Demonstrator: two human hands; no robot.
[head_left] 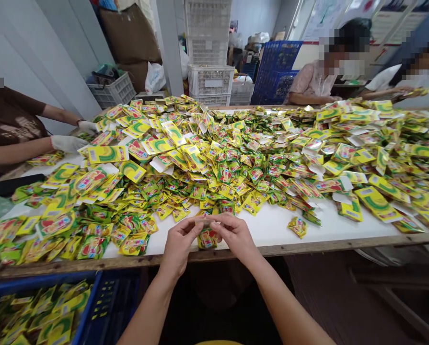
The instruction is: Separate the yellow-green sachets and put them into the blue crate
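- Left hand [178, 243]: grip pinched shut on the top edge of a small yellow-green sachet [207, 238], at 6 o'clock in view.
- Right hand [237, 235]: grip clamped on the same edge from the 3 o'clock side.
- Sachet: hangs upright over the near edge of the white tabletop [272, 225].
- Heap of sachets [214, 158]: covers the tabletop from 9 to 3 o'clock.
- Blue crate [92, 299]: at 8 o'clock, below the tabletop, holding more sachets.
- Gloved hand [68, 143]: a co-worker's, at 10 o'clock, on the heap.
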